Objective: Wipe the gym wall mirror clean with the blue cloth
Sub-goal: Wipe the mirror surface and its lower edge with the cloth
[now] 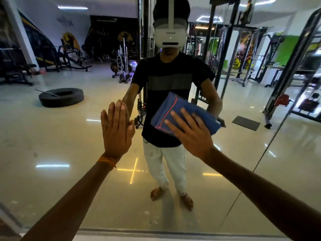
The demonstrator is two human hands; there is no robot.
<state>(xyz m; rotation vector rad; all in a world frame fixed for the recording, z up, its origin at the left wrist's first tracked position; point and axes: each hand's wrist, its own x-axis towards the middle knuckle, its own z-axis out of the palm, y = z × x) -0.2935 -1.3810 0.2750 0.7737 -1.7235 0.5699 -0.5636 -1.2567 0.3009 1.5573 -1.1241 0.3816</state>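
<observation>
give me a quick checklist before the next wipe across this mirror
1. blue cloth flat on the mirror under the right hand: ok
2. fingers straight and spread over the cloth: ok
3. left hand off the mirror: not ok, it lies flat on it and may leave prints
4. left hand apart from the cloth: ok
5. low part of the mirror clean: not ok, specks near the bottom edge
6. cloth damp enough: cannot tell
</observation>
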